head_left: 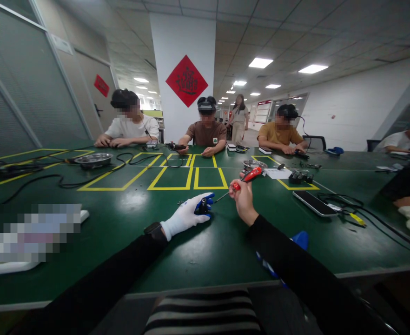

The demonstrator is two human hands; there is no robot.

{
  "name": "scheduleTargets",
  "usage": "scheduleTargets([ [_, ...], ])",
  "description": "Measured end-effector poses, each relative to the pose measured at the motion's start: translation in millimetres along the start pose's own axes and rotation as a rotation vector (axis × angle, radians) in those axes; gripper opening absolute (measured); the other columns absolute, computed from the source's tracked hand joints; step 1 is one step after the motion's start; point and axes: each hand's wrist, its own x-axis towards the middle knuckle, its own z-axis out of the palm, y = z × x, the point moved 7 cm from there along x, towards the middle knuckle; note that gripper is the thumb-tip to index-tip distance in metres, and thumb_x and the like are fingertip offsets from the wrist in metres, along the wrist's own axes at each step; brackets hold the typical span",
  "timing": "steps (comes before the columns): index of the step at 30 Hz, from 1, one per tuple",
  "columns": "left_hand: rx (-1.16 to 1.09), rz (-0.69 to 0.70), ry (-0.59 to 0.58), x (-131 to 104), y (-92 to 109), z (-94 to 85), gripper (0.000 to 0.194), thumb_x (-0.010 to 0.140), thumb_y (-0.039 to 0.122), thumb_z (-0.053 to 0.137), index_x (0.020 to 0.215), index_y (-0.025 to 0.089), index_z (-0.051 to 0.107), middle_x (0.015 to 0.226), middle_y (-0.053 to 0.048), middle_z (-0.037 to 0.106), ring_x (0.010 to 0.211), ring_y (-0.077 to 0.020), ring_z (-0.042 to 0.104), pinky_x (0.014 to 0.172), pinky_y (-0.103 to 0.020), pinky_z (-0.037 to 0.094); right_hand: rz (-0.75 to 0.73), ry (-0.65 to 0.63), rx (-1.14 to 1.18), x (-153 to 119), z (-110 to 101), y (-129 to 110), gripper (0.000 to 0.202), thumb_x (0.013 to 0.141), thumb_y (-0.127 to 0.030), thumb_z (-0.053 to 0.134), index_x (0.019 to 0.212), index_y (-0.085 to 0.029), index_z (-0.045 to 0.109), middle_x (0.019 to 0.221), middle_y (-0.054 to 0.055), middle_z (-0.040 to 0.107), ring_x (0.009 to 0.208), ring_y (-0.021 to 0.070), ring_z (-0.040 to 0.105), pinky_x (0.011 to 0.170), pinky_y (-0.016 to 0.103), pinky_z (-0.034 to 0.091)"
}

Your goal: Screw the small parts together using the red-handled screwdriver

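My left hand [187, 215], in a white glove with blue fingertips, is closed around a small black cylindrical part [202, 206] above the green table [121, 251]. My bare right hand [242, 197] grips a screwdriver [252, 175] with a red handle. Its thin shaft slants down to the left, and the tip is close to the black part; whether they touch cannot be made out. Beneath my right forearm lies a blue and white glove [300, 240].
A phone [314, 204] and black cables [365, 215] lie at the right. Black parts [300, 177], white paper [277, 173] and a metal bowl [255, 164] sit beyond my right hand. Another bowl [93, 160] stands at the left. Several people sit around the table.
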Motion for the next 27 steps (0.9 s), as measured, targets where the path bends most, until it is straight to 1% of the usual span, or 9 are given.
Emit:
scheduleTargets([
  [3, -0.123, -0.032, -0.029, -0.3, -2.9, 4.6, 0.079, 0.075, 0.021, 0.069, 0.145, 0.023, 0.035, 0.131, -0.009, 0.059, 0.113, -0.0225, 0.061, 0.103, -0.042, 0.046, 0.079, -0.032, 0.009, 3.6, -0.4, 6.9, 0.035, 0.078, -0.028, 0.063, 0.109, -0.023, 0.047, 0.085, -0.002, 0.067, 0.058, 0.0086, 0.062, 0.047, 0.018, 0.047],
  [6, -0.160, -0.023, -0.045, -0.5, -0.6, 4.7, 0.073, 0.075, 0.018, 0.068, 0.142, 0.022, 0.039, 0.132, -0.010, 0.059, 0.117, -0.0230, 0.059, 0.106, -0.042, 0.043, 0.086, -0.087, -0.096, 2.6, 2.9, 8.3, 0.034, 0.077, -0.033, 0.068, 0.103, -0.019, 0.052, 0.094, 0.003, 0.069, 0.062, 0.0094, 0.064, 0.046, 0.017, 0.048],
  [10, -0.102, -0.027, -0.060, -1.1, 2.8, 3.0, 0.056, 0.077, 0.017, 0.065, 0.130, 0.019, 0.050, 0.125, -0.009, 0.062, 0.113, -0.0222, 0.061, 0.104, -0.042, 0.044, 0.057, -0.077, -0.160, 1.5, 1.9, 7.0, 0.037, 0.077, -0.043, 0.070, 0.097, -0.021, 0.047, 0.082, 0.000, 0.069, 0.051, 0.0090, 0.061, 0.037, 0.016, 0.044],
  [13, -0.066, -0.053, -0.049, -1.3, 3.4, 0.7, 0.050, 0.077, 0.020, 0.065, 0.125, 0.017, 0.053, 0.120, -0.008, 0.064, 0.109, -0.0218, 0.062, 0.102, -0.041, 0.046, 0.116, -0.067, -0.108, -0.7, 2.1, 9.8, 0.038, 0.079, -0.049, 0.066, 0.094, -0.023, 0.042, 0.066, -0.006, 0.061, 0.039, 0.0078, 0.052, 0.029, 0.014, 0.032],
  [15, -0.050, -0.074, -0.047, -1.4, 3.0, -0.3, 0.049, 0.077, 0.021, 0.066, 0.124, 0.017, 0.053, 0.117, -0.007, 0.065, 0.107, -0.0217, 0.063, 0.101, -0.040, 0.046, 0.187, -0.092, -0.010, -4.4, 6.4, 12.3, 0.032, 0.082, -0.047, 0.060, 0.094, -0.024, 0.041, 0.060, -0.008, 0.054, 0.036, 0.0073, 0.047, 0.029, 0.014, 0.027],
  [18, -0.026, -0.084, -0.053, -1.4, 2.4, -0.6, 0.049, 0.077, 0.025, 0.067, 0.124, 0.018, 0.053, 0.117, -0.007, 0.065, 0.106, -0.0218, 0.062, 0.100, -0.039, 0.046, 0.228, -0.156, 0.113, -11.2, 16.1, 10.4, 0.021, 0.085, -0.038, 0.050, 0.098, -0.026, 0.039, 0.062, -0.008, 0.051, 0.040, 0.0087, 0.049, 0.034, 0.017, 0.032],
  [21, -0.001, -0.070, -0.042, -1.0, 1.5, -1.2, 0.049, 0.077, 0.028, 0.068, 0.123, 0.019, 0.054, 0.117, -0.006, 0.065, 0.107, -0.0221, 0.062, 0.100, -0.038, 0.046, 0.137, -0.166, 0.105, -15.3, 20.2, 1.1, 0.020, 0.085, -0.032, 0.048, 0.101, -0.027, 0.037, 0.069, -0.007, 0.056, 0.047, 0.0114, 0.056, 0.040, 0.021, 0.041],
  [24, -0.001, -0.057, -0.041, -0.5, 0.0, -0.4, 0.047, 0.078, 0.028, 0.067, 0.122, 0.018, 0.054, 0.113, -0.005, 0.065, 0.104, -0.0216, 0.062, 0.098, -0.037, 0.047, 0.070, -0.202, 0.064, -20.0, 25.8, -5.0, 0.022, 0.088, -0.035, 0.050, 0.102, -0.028, 0.035, 0.080, -0.004, 0.062, 0.054, 0.0131, 0.061, 0.046, 0.025, 0.048],
  [27, -0.005, -0.046, -0.049, 0.1, -0.5, 0.3, 0.044, 0.078, 0.028, 0.066, 0.119, 0.017, 0.055, 0.112, -0.005, 0.065, 0.103, -0.0215, 0.062, 0.097, -0.037, 0.046, 0.048, -0.305, 0.040, -28.2, 37.1, -8.3, 0.022, 0.090, -0.037, 0.051, 0.103, -0.027, 0.036, 0.088, -0.002, 0.063, 0.058, 0.0123, 0.062, 0.051, 0.026, 0.051],
])
